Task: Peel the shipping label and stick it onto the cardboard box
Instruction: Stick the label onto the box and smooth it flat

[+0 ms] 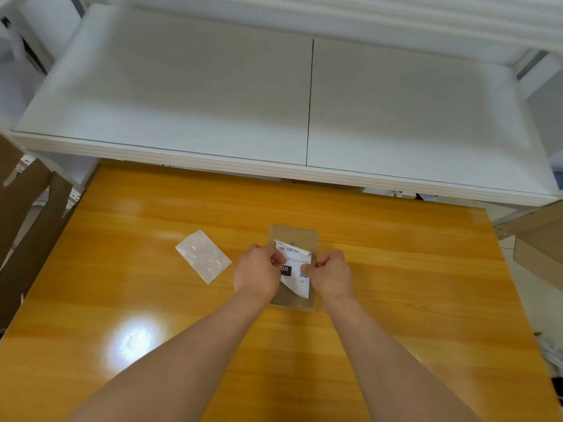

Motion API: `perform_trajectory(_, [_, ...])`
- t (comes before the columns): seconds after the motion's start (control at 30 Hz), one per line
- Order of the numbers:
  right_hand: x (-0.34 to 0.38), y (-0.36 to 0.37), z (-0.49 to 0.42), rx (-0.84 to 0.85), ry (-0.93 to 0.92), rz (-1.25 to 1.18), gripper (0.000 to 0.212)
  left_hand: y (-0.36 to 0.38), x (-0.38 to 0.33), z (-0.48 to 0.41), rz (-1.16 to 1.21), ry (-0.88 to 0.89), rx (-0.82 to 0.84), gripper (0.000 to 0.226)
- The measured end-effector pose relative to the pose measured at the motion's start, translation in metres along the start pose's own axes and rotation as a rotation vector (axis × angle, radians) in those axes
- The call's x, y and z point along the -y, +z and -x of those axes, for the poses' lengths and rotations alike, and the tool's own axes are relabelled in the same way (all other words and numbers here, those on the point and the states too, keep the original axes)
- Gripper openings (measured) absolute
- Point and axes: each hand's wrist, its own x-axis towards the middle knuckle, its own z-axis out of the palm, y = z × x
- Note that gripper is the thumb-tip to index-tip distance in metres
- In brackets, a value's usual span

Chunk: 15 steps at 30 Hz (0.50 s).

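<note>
On the orange wooden table [182,300], the cardboard box [292,234] lies flat, long axis near-to-far, and both hands, left hand [259,271] and right hand [332,274], pinch the shipping label [297,269] by its side edges just above it, far edge curling.

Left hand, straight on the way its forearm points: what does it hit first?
The left hand already pinches the label; straight beyond lies the cardboard box, then bare table. Depth unclear.
</note>
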Motion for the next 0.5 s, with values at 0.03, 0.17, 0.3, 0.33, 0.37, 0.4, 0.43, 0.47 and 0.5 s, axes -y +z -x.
perform_trajectory(0.03, [-0.0001,-0.0007,-0.0001,0.003,-0.003,-0.006,0.029,-0.0001,0.0001,-0.0008,-0.014,0.014,0.008,0.031])
perform_trajectory(0.17, [-0.0022,0.0011,-0.0004,-0.007,-0.022,0.030,0.027,-0.0021,-0.0017,-0.0034,-0.095,0.053,0.028,0.032])
perform_trajectory(0.3, [-0.0016,0.0021,0.0026,-0.043,-0.087,0.055,0.028,-0.0036,-0.0027,-0.0061,-0.131,0.081,0.074,0.037])
perform_trajectory(0.33, [-0.0008,0.0019,0.0036,-0.029,-0.106,0.053,0.026,-0.0041,-0.0025,-0.0068,-0.136,0.089,0.086,0.039])
perform_trajectory(0.37, [0.0004,0.0017,0.0048,-0.011,-0.126,0.052,0.024,-0.0046,-0.0025,-0.0075,-0.143,0.096,0.096,0.041])
perform_trajectory(0.4, [0.0012,0.0022,0.0057,0.002,-0.140,0.051,0.022,-0.0053,-0.0023,-0.0078,-0.151,0.103,0.105,0.043])
perform_trajectory(0.43, [0.0022,0.0029,0.0064,0.009,-0.154,0.051,0.019,-0.0059,-0.0021,-0.0080,-0.158,0.111,0.114,0.044])
perform_trajectory(0.47, [0.0027,0.0038,0.0063,0.016,-0.168,0.051,0.015,-0.0063,-0.0016,-0.0084,-0.163,0.118,0.122,0.045])
perform_trajectory(0.5, [0.0029,0.0046,0.0060,0.026,-0.181,0.059,0.011,-0.0065,-0.0011,-0.0085,-0.166,0.125,0.129,0.046])
